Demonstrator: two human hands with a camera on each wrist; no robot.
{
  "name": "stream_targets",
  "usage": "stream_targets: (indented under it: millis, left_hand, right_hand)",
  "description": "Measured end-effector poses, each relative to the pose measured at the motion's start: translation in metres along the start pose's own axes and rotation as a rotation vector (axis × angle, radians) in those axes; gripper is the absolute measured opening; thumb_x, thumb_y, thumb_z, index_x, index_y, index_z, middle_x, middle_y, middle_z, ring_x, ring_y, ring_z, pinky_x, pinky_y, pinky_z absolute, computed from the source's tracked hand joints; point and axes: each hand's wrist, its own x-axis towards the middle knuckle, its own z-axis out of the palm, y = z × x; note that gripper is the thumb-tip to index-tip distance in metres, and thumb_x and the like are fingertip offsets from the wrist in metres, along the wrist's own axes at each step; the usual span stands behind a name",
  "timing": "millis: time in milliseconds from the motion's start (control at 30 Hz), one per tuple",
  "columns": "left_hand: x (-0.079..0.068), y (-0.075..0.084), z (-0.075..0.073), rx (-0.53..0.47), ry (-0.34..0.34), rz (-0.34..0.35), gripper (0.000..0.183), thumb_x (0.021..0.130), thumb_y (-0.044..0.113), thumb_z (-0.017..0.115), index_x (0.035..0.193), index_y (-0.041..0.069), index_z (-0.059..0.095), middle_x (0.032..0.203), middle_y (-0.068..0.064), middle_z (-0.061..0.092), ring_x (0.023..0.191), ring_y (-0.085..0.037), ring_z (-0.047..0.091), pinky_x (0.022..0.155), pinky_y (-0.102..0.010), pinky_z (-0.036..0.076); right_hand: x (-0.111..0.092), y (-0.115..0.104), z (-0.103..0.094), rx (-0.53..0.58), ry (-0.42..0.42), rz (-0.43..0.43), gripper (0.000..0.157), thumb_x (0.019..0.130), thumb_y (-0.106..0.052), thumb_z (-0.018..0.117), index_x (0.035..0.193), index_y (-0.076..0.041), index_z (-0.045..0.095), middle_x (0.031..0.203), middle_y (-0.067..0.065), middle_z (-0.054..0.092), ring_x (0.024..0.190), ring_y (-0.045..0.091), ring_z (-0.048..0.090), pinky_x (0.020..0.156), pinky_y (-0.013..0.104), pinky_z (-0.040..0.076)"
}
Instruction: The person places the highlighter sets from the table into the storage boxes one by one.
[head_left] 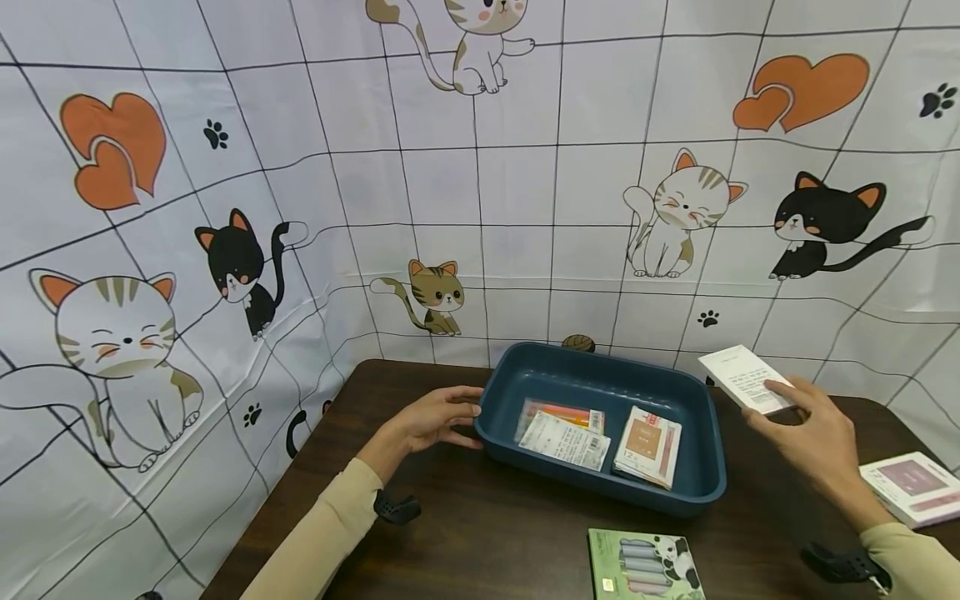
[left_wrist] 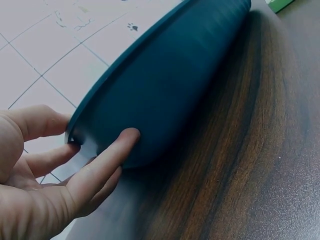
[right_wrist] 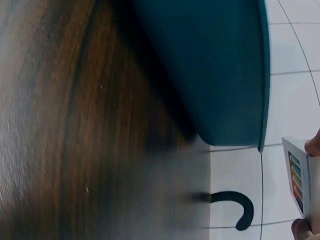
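A dark blue plastic bin (head_left: 600, 477) stands on the table, with several flat packets inside. My left hand (head_left: 442, 417) is at its left end; in the left wrist view the fingers (left_wrist: 102, 162) are nearly straight, touching the rim and outer wall. To the right of the bin, my right hand (head_left: 813, 429) pinches a flat white box (head_left: 742, 377) by its edges, raised above the table. Printed text covers the side facing up. Its other face, seen in the right wrist view, carries a picture of coloured sticks (right_wrist: 296, 180).
In the bin lie a printed white packet (head_left: 566, 440), an orange packet (head_left: 573, 414) and a stack with a brown square (head_left: 647, 446). A green pen set (head_left: 645, 565) lies in front. White-and-pink boxes (head_left: 911, 487) sit at right. A cat-print sheet (head_left: 525, 208) hangs behind the table (head_left: 457, 533).
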Motion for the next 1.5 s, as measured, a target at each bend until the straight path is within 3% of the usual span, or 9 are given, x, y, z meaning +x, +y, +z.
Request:
stream_targets:
  millis: [133,300,367,533,667,733,800,1300,1500]
  left_hand:
    - [0.0,0.0,0.001,-0.005,-0.002,-0.001,0.062,0.101,0.008,0.064,0.156,-0.001,0.035,0.145,-0.03,0.047,0.124,-0.042,0.057,0.088,-0.058,0.056]
    - [-0.001,0.0,0.001,-0.009,-0.008,0.001,0.064,0.101,0.008,0.063,0.157,-0.002,0.033,0.146,-0.031,0.046,0.126,-0.043,0.055,0.088,-0.057,0.056]
    - [-0.001,0.001,0.001,-0.009,-0.008,0.002,0.064,0.102,0.008,0.063,0.157,-0.002,0.032,0.146,-0.031,0.046,0.126,-0.043,0.055,0.088,-0.058,0.056]
    - [-0.001,0.002,0.002,-0.012,-0.006,0.003,0.063,0.102,0.008,0.063,0.157,-0.002,0.033,0.146,-0.031,0.046,0.125,-0.043,0.056,0.088,-0.058,0.056]
    - [-0.001,0.001,0.002,-0.013,-0.004,-0.003,0.063,0.102,0.007,0.063,0.157,-0.001,0.033,0.147,-0.031,0.045,0.128,-0.045,0.053,0.089,-0.058,0.056]
    - [-0.002,0.0,0.002,-0.012,-0.003,-0.003,0.063,0.102,0.008,0.063,0.157,-0.001,0.033,0.147,-0.031,0.044,0.128,-0.045,0.053,0.088,-0.058,0.056]
    - [-0.002,0.001,0.002,-0.012,-0.002,-0.004,0.062,0.102,0.007,0.062,0.157,-0.001,0.034,0.147,-0.031,0.045,0.128,-0.045,0.053,0.088,-0.058,0.056]
    - [0.002,0.001,0.002,-0.006,-0.005,0.002,0.06,0.103,0.006,0.06,0.156,-0.002,0.034,0.145,-0.03,0.047,0.125,-0.043,0.056,0.088,-0.058,0.056]
    - [0.001,0.001,0.002,-0.004,-0.003,0.005,0.058,0.103,0.006,0.06,0.156,-0.001,0.036,0.144,-0.03,0.048,0.124,-0.043,0.056,0.088,-0.058,0.056]
  right_hand:
    - [-0.002,-0.004,0.007,-0.003,-0.011,-0.008,0.064,0.083,-0.026,0.085,0.136,0.002,0.063,0.146,0.026,0.048,0.124,0.052,0.047,0.087,0.033,0.034]
    - [-0.004,-0.014,0.012,0.02,-0.046,-0.012,0.063,0.086,-0.027,0.084,0.138,0.001,0.062,0.149,0.026,0.045,0.13,0.052,0.043,0.091,0.026,0.035]
    - [-0.004,-0.019,0.014,0.033,-0.061,-0.02,0.063,0.087,-0.028,0.083,0.139,0.001,0.061,0.149,0.026,0.044,0.13,0.052,0.043,0.09,0.017,0.033]
    - [-0.003,-0.03,0.018,0.035,-0.087,-0.048,0.065,0.087,-0.03,0.083,0.139,0.001,0.061,0.149,0.027,0.045,0.124,0.052,0.048,0.079,0.012,0.032]
    - [-0.004,-0.035,0.024,0.037,-0.118,-0.06,0.066,0.089,-0.03,0.081,0.141,0.003,0.058,0.15,0.027,0.043,0.124,0.053,0.047,0.093,0.039,0.047]
    - [-0.004,-0.037,0.026,0.048,-0.136,-0.062,0.065,0.089,-0.03,0.081,0.141,0.003,0.058,0.151,0.028,0.042,0.126,0.054,0.044,0.092,0.059,0.047]
    - [-0.003,-0.039,0.028,0.055,-0.15,-0.071,0.065,0.09,-0.03,0.081,0.14,0.004,0.058,0.151,0.029,0.041,0.127,0.055,0.043,0.089,0.069,0.044]
    - [0.003,-0.057,0.046,0.11,-0.307,-0.135,0.062,0.09,-0.033,0.081,0.137,0.002,0.062,0.15,0.03,0.041,0.13,0.055,0.043,0.096,0.067,0.044]
    - [0.008,-0.065,0.051,0.139,-0.378,-0.177,0.056,0.09,-0.03,0.082,0.135,-0.001,0.064,0.15,0.027,0.044,0.132,0.049,0.045,0.101,0.058,0.043]
